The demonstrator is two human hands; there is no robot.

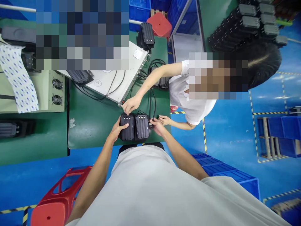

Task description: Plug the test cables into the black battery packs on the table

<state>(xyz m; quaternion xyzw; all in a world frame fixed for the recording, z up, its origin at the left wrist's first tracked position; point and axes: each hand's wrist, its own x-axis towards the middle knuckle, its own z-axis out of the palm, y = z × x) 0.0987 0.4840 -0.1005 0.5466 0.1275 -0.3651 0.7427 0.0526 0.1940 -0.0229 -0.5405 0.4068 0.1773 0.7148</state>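
Observation:
Two black ribbed battery-like boxes stand side by side near the green table's front edge: a left box and a right box. My left hand grips the left box, thumb over its top and fingers along its side. With closed fingers, my right hand holds a black cable by its plug end, at the right box's right side. The plug is mostly hidden by my fingers. A co-worker's hand reaches to the left box's far edge. Their other hand is just beside my right hand.
Behind the boxes sits a white instrument case with cables and a black box on it. More black boxes stand farther back. The co-worker in a white shirt is at the right. A red stool and blue crates flank me.

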